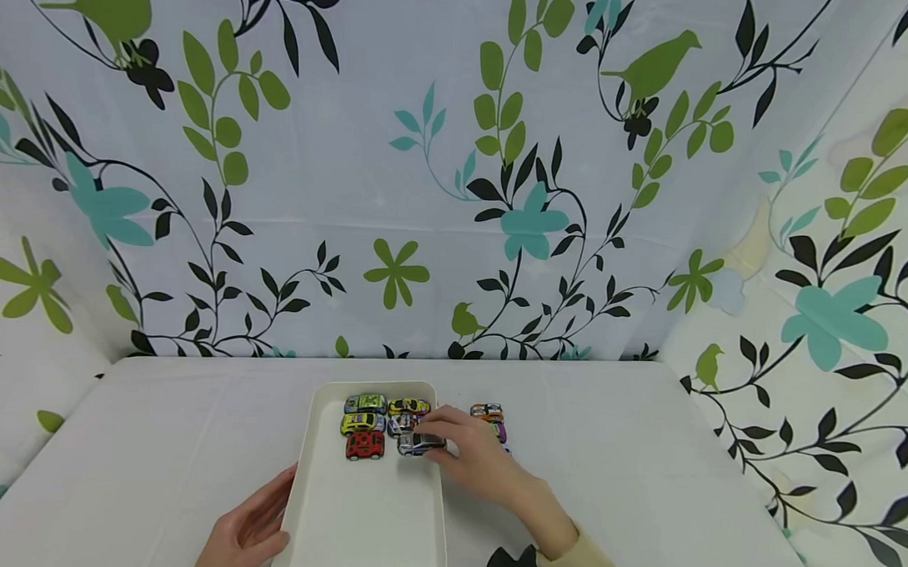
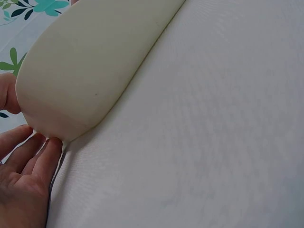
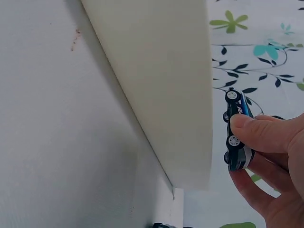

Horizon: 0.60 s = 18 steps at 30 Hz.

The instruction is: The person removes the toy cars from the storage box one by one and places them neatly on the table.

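Note:
My right hand (image 1: pixel 474 447) pinches a black and silver toy car (image 1: pixel 421 444) between thumb and fingers, over the right side of a white tray (image 1: pixel 363 531). In the right wrist view the toy car (image 3: pixel 237 135) shows its white-hubbed wheels, standing on end beside the tray wall (image 3: pixel 156 90). My left hand (image 1: pixel 246 526) rests against the tray's left side, fingertips and thumb apart along the outer wall. The left wrist view shows those fingers (image 2: pixel 45 159) at the wall's end. In the tray sit a red car (image 1: pixel 365 446), yellow car (image 1: pixel 362 423) and green car (image 1: pixel 365 404).
More toy cars lie in the tray's second column, among them another yellow car (image 1: pixel 409 406). Right of the tray, an orange car (image 1: pixel 487 411) and a purple one stand partly behind my right hand. A patterned cloth (image 1: pixel 352 188) rises behind the white table (image 1: pixel 179 424).

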Each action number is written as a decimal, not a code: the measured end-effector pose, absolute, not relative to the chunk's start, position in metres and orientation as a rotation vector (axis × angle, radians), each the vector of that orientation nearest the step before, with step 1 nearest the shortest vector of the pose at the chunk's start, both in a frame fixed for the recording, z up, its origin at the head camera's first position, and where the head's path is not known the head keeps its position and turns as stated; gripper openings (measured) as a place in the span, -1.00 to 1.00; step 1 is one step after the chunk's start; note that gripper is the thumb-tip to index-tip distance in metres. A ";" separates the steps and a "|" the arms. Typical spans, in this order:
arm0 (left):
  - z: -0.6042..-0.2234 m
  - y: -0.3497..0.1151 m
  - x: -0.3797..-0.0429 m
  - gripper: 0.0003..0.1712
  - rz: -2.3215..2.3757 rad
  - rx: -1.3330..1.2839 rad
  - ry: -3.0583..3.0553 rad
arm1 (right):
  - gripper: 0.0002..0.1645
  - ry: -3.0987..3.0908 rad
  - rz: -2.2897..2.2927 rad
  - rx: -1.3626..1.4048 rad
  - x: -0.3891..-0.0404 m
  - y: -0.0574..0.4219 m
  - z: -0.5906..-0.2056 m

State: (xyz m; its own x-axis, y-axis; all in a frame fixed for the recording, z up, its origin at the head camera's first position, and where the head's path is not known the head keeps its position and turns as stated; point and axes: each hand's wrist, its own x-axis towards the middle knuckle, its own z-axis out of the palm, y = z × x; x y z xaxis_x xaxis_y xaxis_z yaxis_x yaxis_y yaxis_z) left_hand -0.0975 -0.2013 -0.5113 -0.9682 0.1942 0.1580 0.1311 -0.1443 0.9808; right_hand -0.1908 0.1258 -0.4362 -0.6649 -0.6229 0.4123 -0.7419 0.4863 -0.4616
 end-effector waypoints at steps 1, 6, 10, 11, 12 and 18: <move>-0.511 -0.201 -0.097 -0.22 2.314 0.388 2.023 | -0.64 -2.539 0.938 1.168 -0.190 0.127 -0.436; -0.511 -0.200 -0.097 -0.22 2.319 0.415 2.010 | -0.61 -2.517 0.977 1.082 -0.190 0.137 -0.435; -0.511 -0.200 -0.097 -0.22 2.312 0.401 2.035 | -0.60 -2.505 1.017 1.033 -0.194 0.147 -0.435; -0.511 -0.200 -0.097 -0.22 2.310 0.393 2.041 | -0.60 -2.512 1.022 1.026 -0.195 0.149 -0.435; -0.511 -0.201 -0.096 -0.22 2.308 0.389 2.047 | -0.60 -2.521 1.031 1.013 -0.197 0.152 -0.434; -0.511 -0.201 -0.097 -0.23 2.300 0.372 2.063 | -0.61 -2.534 1.054 0.968 -0.205 0.166 -0.437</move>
